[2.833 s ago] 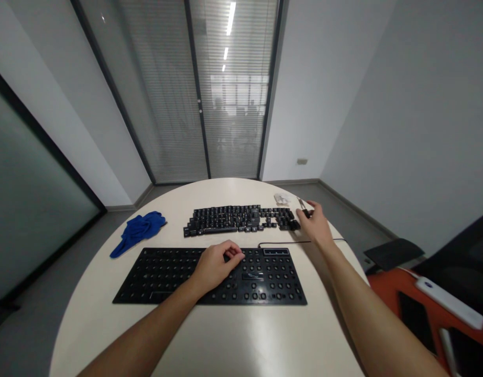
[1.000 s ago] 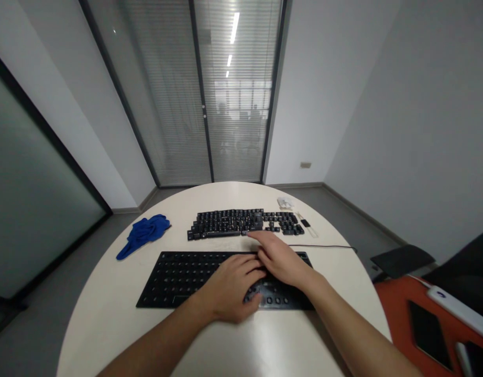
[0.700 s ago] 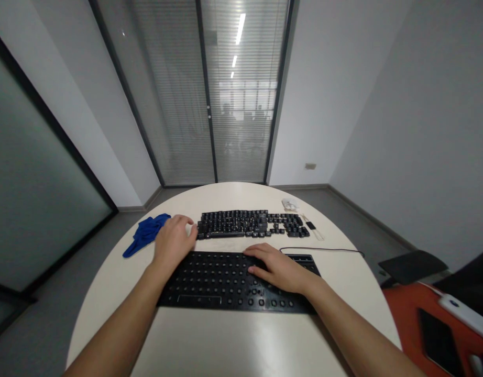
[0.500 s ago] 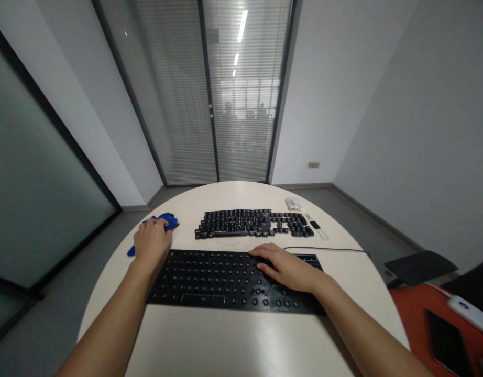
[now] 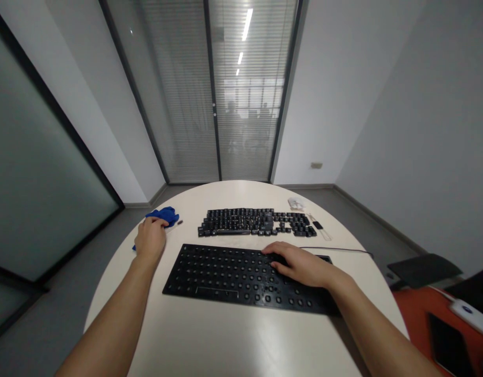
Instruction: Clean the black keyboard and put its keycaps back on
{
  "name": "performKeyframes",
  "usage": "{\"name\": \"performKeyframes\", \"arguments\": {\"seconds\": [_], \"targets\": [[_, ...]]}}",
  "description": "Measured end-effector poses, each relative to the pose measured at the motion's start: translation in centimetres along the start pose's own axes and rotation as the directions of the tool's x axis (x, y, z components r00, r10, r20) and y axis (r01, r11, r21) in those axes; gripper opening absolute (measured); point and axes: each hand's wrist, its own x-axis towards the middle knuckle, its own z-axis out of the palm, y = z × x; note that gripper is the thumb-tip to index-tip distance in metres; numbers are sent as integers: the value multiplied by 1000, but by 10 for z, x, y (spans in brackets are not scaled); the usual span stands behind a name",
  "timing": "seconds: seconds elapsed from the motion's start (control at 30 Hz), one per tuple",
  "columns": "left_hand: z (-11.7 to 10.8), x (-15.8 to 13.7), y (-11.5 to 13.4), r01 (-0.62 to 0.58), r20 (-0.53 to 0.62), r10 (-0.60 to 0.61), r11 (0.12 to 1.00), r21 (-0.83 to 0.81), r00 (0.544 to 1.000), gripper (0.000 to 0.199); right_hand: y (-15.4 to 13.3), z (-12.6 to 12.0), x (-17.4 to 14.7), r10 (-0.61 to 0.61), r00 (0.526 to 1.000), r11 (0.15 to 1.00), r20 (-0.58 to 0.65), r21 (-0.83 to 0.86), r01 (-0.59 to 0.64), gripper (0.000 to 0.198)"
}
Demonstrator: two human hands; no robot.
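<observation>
A black keyboard base (image 5: 221, 272) with its keycaps off lies slightly skewed on the round table. Across its right part rests my right hand (image 5: 300, 264), fingers at the far edge and thumb on the top face, holding it. My left hand (image 5: 151, 236) is at the left beside a crumpled blue cloth (image 5: 165, 213), fingers curled down; what is under them is hidden. Close to its thumb lies a thin pale stick with a dark tip (image 5: 180, 222). Behind the base, loose black keycaps (image 5: 237, 221) are laid out in keyboard order.
At the back right are a small clear bag (image 5: 296, 203) and a wire keycap puller (image 5: 317, 225) with a black grip. A dark cable (image 5: 343, 249) runs off the right edge. Beyond the table, an orange seat (image 5: 414, 314) holds a phone (image 5: 449, 340) and a white power strip (image 5: 471, 314).
The keyboard base has shifted right and turned slightly, along with my right hand. My left hand has drawn slightly left, away from the base, and more of the thin stick shows.
</observation>
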Motion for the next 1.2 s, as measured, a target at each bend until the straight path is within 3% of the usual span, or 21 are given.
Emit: {"name": "performKeyframes", "arguments": {"seconds": [0.33,0.57,0.7,0.8,0.87,0.97,1.07,1.13,1.2], "targets": [[4,0,5,-63,87,52,989,134,995,35,3,-5,0,45,998,998,-34,35,-44,39],[-5,-13,28,-233,148,198,933,274,969,32,12,-13,-3,118,993,993,-23,5,-118,41],[-21,-17,50,-260,100,243,942,214,965,29,15,-17,-6,149,988,989,-28,-17,-149,40],[-31,-22,75,-247,49,252,966,-82,967,25,15,-18,-4,133,989,989,-57,-50,-136,34],[-36,-31,97,-267,-12,290,862,-431,957,21,12,-17,-1,88,991,992,-102,-77,-97,26],[-42,-54,132,-175,45,369,540,-823,928,23,-2,-12,4,47,977,997,-208,-57,-60,25],[-46,-80,162,19,174,510,294,-956,842,27,-23,-3,8,49,963,995,-266,93,-25,32],[-46,-93,174,97,201,594,202,-974,779,26,-36,4,10,13,972,969,-235,243,46,35],[-45,-100,181,131,195,622,147,-980,759,27,-45,9,10,-32,975,933,-221,343,109,35]]}}
